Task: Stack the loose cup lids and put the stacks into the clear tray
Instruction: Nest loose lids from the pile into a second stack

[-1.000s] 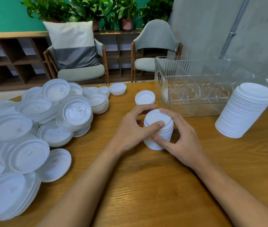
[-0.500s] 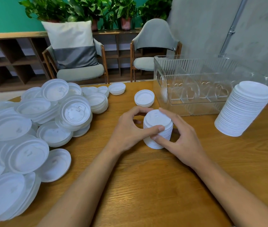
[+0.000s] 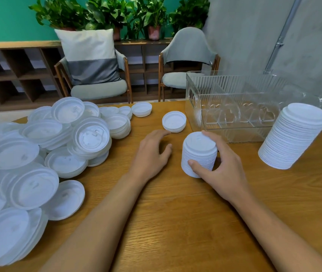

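A small stack of white lids point(image 3: 198, 152) stands on the wooden table point(image 3: 175, 222) at the middle. My right hand point(image 3: 219, 165) grips it, thumb low on its front and fingers round its back. Just left of the stack my left hand point(image 3: 152, 152) hovers with its fingers relaxed, holding nothing. The clear tray point(image 3: 232, 107) with ribbed walls and dividers sits behind the stack at the right. A tall stack of larger lids point(image 3: 291, 136) leans beside the tray. A heap of loose lids point(image 3: 38, 154) covers the table's left side.
Two short piles of small lids point(image 3: 174, 121) point(image 3: 141, 109) lie between the heap and the tray. Two chairs point(image 3: 97, 75) and a low shelf stand beyond the table's far edge. A grey wall runs along the right.
My left hand has let go of the small stack and drawn away to the left. My right hand has kept its grip, and the stack has shifted slightly right.
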A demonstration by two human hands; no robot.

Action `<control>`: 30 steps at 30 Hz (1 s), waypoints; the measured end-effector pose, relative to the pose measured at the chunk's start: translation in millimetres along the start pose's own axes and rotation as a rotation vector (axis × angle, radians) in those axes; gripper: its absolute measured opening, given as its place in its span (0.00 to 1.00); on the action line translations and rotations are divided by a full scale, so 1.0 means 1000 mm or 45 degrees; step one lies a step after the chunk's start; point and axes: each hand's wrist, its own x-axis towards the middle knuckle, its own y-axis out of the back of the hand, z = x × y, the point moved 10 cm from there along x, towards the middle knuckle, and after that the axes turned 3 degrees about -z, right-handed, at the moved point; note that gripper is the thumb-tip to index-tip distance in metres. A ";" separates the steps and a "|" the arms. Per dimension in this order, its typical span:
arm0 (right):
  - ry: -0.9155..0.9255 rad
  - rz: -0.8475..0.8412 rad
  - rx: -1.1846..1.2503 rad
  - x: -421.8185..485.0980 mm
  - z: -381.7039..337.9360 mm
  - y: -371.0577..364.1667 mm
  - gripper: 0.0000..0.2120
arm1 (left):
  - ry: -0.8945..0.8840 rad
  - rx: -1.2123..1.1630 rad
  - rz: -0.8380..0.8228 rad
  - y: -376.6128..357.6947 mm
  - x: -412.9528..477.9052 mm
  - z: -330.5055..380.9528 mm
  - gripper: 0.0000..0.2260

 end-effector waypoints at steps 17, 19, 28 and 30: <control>0.010 -0.045 0.015 0.002 0.000 -0.007 0.37 | -0.154 0.369 0.083 -0.011 0.028 0.004 0.06; 0.009 -0.064 0.024 0.001 -0.002 -0.007 0.37 | -0.153 0.399 0.100 -0.004 0.019 0.004 0.05; 0.026 -0.181 0.085 -0.007 -0.023 -0.020 0.36 | 0.113 0.294 0.223 0.049 -0.039 -0.016 0.04; 0.032 -0.177 0.091 -0.005 -0.028 -0.024 0.35 | 0.160 0.199 0.260 0.057 -0.046 -0.019 0.07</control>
